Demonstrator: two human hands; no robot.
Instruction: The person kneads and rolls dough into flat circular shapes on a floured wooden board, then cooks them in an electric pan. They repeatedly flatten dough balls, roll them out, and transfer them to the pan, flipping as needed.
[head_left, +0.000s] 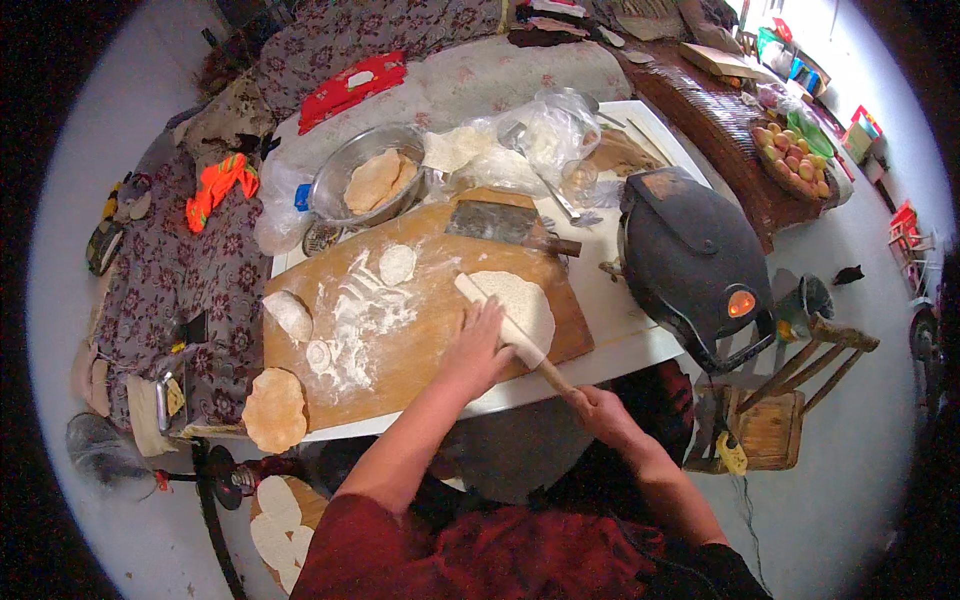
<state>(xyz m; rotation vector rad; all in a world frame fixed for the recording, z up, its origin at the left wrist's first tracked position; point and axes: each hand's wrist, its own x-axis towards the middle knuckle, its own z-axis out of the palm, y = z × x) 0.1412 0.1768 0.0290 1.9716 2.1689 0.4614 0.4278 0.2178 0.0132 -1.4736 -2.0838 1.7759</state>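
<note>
A wooden rolling pin (517, 335) lies slantwise over a flat round of dough (523, 304) on a floured wooden board (420, 352). My right hand (604, 414) grips the pin's near end, just past the table edge. Over its middle rests my left hand (478, 346), fingers spread; whether it grips the pin is not clear. Loose flour (360, 322) streaks the board, with a small dough disc (397, 265), a dough lump (318, 357) and a folded dough piece (289, 315) around it. A cleaver (495, 223) lies flat behind the pin. One browned flatbread (274, 409) overhangs the board's left corner.
A black electric griddle (694, 262) with an orange light stands at the right. Behind the board are a steel bowl (330, 180) holding dough, plastic bags (551, 131) and a ladle (551, 187). A wooden chair (765, 427) stands right; several dough rounds (277, 525) lie on a lower board.
</note>
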